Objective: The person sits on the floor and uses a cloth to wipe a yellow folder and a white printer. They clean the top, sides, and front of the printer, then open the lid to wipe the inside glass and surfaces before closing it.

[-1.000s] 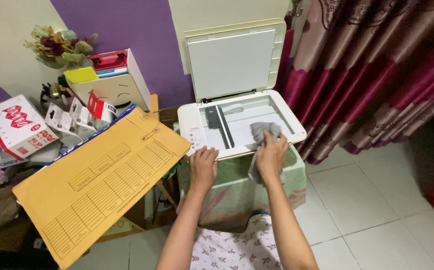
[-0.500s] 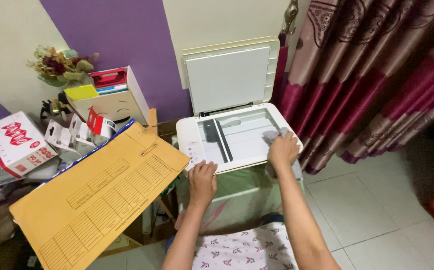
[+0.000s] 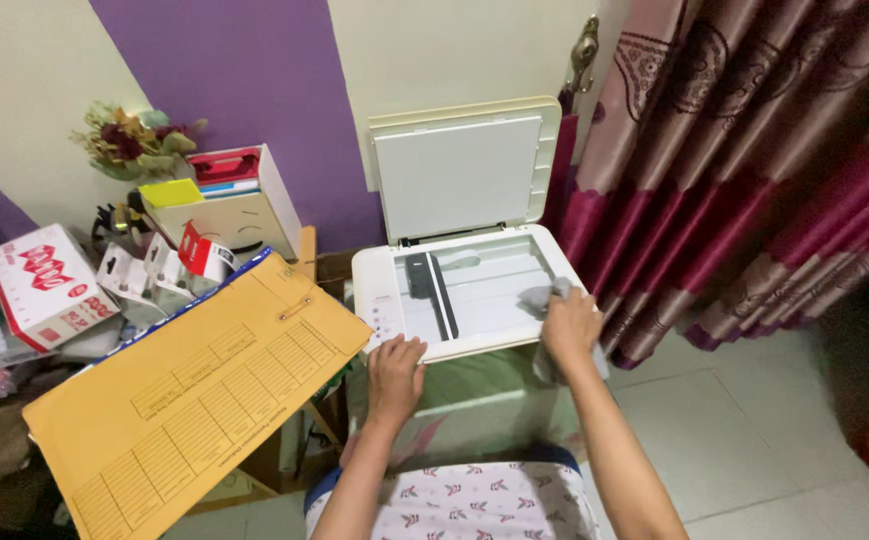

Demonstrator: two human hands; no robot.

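Here we are looking at a white flatbed scanner at frame centre, its lid raised. The right hand is pinching a grey cloth in its grip, pressing it against the glass's right edge. The left hand, fingers spread flat, is bracing the front rim. We are judging the wiping as underway; the glass's left part, by the dark bar, is lying uncovered.

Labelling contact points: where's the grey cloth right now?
Head view, right of centre: the crumpled grey cloth is in the right hand, on the right edge of the open white scanner's glass bed, beside the maroon curtain.
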